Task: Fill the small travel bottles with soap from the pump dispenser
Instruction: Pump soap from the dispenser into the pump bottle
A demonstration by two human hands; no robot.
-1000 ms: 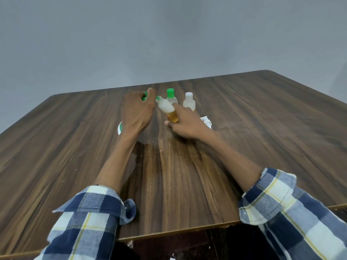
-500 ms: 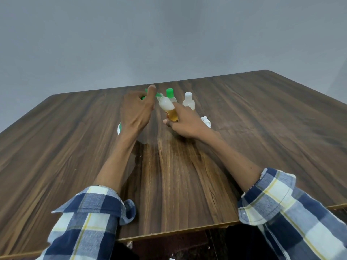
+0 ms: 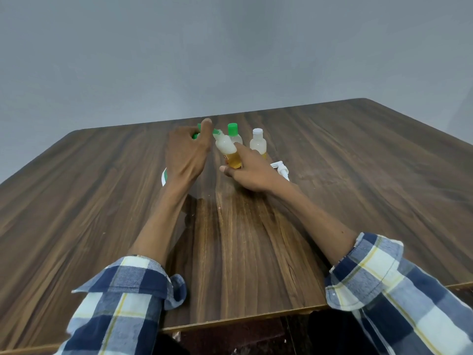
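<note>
Holding small clear plastic travel bottle point(image 3: 228, 152), part-filled with amber soap, tilted in right hand point(image 3: 249, 170); mouth now raised against green pump spout point(image 3: 216, 131). Left hand point(image 3: 185, 155) wrapped over green-and-white pump dispenser point(image 3: 164, 176), forefinger lifted higher than half second ago, likely readying next press. Green-capped bottle point(image 3: 233, 133), white-capped bottle point(image 3: 258, 143) just beyond held bottle. Head view only.

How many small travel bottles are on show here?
3. A tilted uncapped plastic bottle with amber liquid is held in the right hand; a green-capped bottle and a white-capped bottle stand behind it. The hands may hide others.
</note>
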